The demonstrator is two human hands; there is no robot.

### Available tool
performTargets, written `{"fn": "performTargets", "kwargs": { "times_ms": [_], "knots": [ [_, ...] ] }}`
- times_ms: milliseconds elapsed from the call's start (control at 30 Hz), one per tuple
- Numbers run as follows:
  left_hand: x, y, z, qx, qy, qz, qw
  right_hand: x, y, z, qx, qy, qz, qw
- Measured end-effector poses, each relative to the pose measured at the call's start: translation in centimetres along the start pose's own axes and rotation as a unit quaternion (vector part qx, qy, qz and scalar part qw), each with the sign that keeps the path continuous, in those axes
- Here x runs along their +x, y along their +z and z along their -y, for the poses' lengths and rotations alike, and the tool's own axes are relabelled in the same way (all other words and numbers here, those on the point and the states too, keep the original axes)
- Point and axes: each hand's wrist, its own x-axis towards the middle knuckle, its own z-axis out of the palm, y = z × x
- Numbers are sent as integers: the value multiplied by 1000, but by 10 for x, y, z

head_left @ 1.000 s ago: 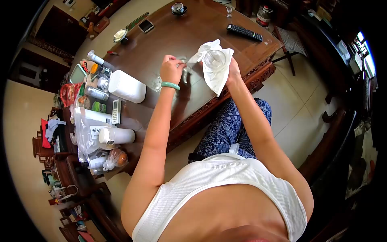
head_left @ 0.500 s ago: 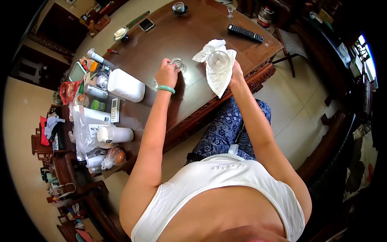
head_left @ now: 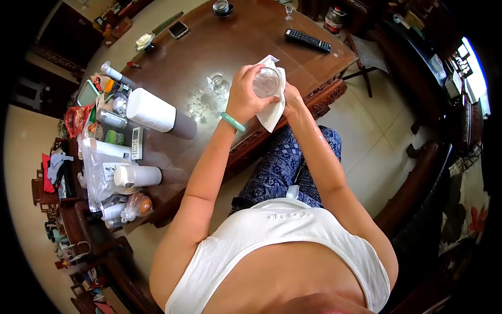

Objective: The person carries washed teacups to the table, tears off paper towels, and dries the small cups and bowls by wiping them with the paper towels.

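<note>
Over the near right part of the table, my left hand (head_left: pixel 244 94) curls its fingers and thumb around a clear drinking glass (head_left: pixel 266 82). My right hand (head_left: pixel 292 100) is closed on a white paper towel (head_left: pixel 270 116) that wraps the far side and underside of the same glass; its fingertips are hidden behind the towel. A second, smaller clear glass (head_left: pixel 217 83) stands on the tabletop to the left of my left hand, untouched. Light reflects off the wood beside it.
On the wooden table (head_left: pixel 209 47) are a remote control (head_left: pixel 307 41), a phone (head_left: pixel 178 30), a tiny stemmed glass (head_left: pixel 288 12) and stacked bowls (head_left: pixel 221 7). A paper towel roll (head_left: pixel 151 110), a white bottle (head_left: pixel 137 176) and bags crowd the left side. A stool (head_left: pixel 367 55) stands right.
My left hand has let go of the small glass on the table and moved right to grip the glass in the towel. The towel has bunched more closely around that glass.
</note>
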Motion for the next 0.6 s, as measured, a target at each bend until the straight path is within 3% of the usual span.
{"fn": "performTargets", "kwargs": {
  "times_ms": [67,233,433,533,567,600],
  "knots": [
    [-1,2,-2,-10,-12,-13,1000,-15,22,4,-83,-31,-86,992],
    [-3,10,-2,-63,-21,-110,992,-16,25,1,-229,-132,-121,957],
    [-2,0,-10,-23,-42,-129,991,-25,31,10,-399,-158,-212,878],
    [-2,-3,-11,20,-38,-105,994,-41,46,19,-508,-209,-222,805],
    [-4,0,-7,-91,-83,-96,988,-40,43,18,-509,-210,-220,805],
    [-3,1,-6,-200,-127,-86,968,-39,41,17,-472,-275,-232,805]
  ]
}}
